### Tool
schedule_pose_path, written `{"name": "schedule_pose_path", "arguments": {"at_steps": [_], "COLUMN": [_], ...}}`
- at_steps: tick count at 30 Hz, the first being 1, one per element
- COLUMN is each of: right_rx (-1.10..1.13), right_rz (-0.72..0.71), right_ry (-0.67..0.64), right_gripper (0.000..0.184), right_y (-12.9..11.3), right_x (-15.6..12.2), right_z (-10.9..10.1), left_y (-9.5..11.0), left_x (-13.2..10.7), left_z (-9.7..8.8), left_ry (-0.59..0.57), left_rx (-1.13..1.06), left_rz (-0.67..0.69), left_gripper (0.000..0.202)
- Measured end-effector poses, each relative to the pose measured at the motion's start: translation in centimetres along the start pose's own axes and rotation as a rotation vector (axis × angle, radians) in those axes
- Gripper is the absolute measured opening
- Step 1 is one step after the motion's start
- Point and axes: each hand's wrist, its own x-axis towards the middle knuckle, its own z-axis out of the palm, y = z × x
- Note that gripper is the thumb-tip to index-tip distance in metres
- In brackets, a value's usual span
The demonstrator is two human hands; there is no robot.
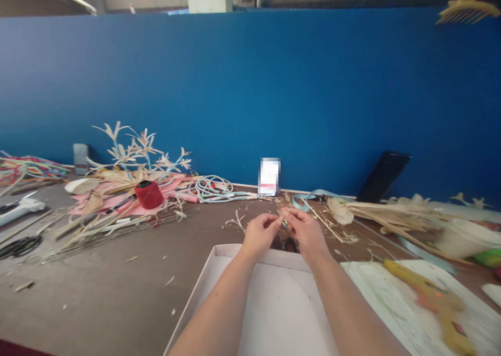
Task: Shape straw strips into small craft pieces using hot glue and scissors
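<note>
My left hand (259, 235) and my right hand (307, 233) meet just beyond the far edge of a shallow white box (282, 304). Both are closed in a pinch, fingertips almost touching. Whatever lies between them is too small and too covered to name. A dark object (290, 245), partly hidden, lies under my right hand. Left of my left hand is a small pale dried sprig (236, 221). Thin pale stalks (326, 223) lie to the right of my right hand, and a loop of light blue ribbon (300, 201) is behind it.
A yellow glue gun (430, 298) rests on printed paper (376, 283) at right, near a white cup (467, 237). Left are a red thread spool (149, 194), straw flowers (144, 142) and coiled pale blue cord (213, 189). A lit phone (269, 176) leans against the blue partition (250, 90).
</note>
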Motion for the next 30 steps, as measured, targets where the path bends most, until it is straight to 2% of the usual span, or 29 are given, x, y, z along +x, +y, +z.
{"name": "schedule_pose_path", "arguments": {"at_steps": [8, 13, 17, 22, 24, 27, 28, 30], "right_rx": [-0.06, -0.069, -0.185, -0.307, -0.327, -0.393, -0.425, -0.51], "right_rz": [-0.017, -0.009, -0.076, -0.238, -0.259, -0.267, -0.253, -0.219], "right_ry": [-0.003, 0.022, 0.059, 0.191, 0.138, -0.024, -0.042, 0.02], "right_gripper": [0.04, 0.04, 0.043, 0.043, 0.041, 0.036, 0.035, 0.034], "right_y": [0.8, 1.1, 0.5, -1.9, -3.4, -5.9, -6.5, -7.5], "right_x": [0.2, 0.3, 0.2, -0.6, -1.6, -4.0, -5.0, -6.9], "right_z": [0.3, 0.1, 0.0, 0.7, 1.1, 1.0, 0.6, -1.1], "left_y": [-0.4, -0.1, -0.1, -0.5, -0.6, -0.7, -0.7, -0.8], "left_x": [0.1, -0.1, -0.5, -0.8, -0.8, -0.8, -0.8, -0.7], "left_z": [0.3, 0.3, 0.6, 0.7, 0.7, 0.6, 0.5, 0.5], "left_ry": [0.052, 0.046, 0.085, 0.161, 0.158, 0.153, 0.157, 0.153], "left_rx": [0.066, 0.138, 0.27, 0.47, 0.504, 0.525, 0.523, 0.506], "left_rz": [-0.006, -0.01, 0.034, 0.153, 0.169, 0.147, 0.158, 0.169], "left_gripper": [0.026, 0.022, 0.017, 0.015, 0.015, 0.015, 0.016, 0.017]}}
